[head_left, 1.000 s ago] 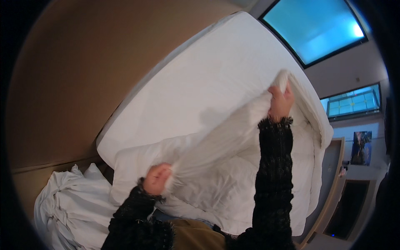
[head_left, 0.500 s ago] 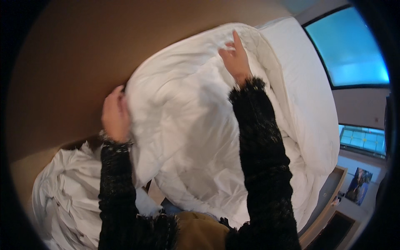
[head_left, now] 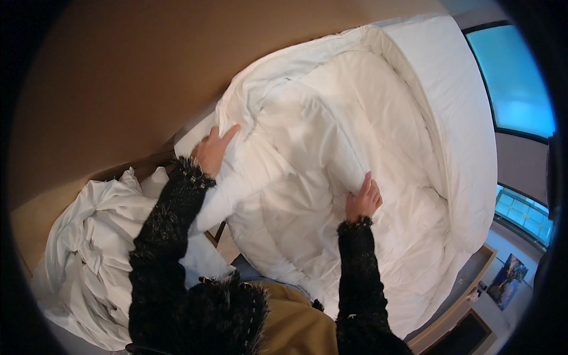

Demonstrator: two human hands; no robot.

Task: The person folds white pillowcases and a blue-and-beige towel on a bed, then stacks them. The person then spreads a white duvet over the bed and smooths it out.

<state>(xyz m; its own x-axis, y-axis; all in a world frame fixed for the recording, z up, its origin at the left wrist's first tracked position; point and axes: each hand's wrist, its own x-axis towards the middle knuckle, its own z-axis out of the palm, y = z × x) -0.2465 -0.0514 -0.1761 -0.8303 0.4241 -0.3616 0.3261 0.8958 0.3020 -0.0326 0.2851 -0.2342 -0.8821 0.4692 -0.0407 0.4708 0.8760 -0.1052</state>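
A thick white duvet [head_left: 296,154] lies rumpled over the bed in front of me. At its left edge my left hand [head_left: 214,149] is closed on the duvet, with one finger stretched over the top and the others partly hidden by the fabric. My right hand [head_left: 362,202] is closed on a raised fold near the middle of the duvet. Beyond the duvet's piped right edge, the white mattress [head_left: 464,77] shows. A small white part of the bed also shows past my left hand.
A brown wall [head_left: 118,89] runs along the far left side of the bed. Heaped white bedding [head_left: 89,248] lies at my lower left. To the right are a bluish window [head_left: 512,77], a smaller window [head_left: 523,216], a picture [head_left: 507,281] and a wooden-edged shelf [head_left: 482,260].
My right hand has come down toward me from the duvet's far end, pulling a fold up. My left hand has shifted right and taken the edge, which moved off the wall side.
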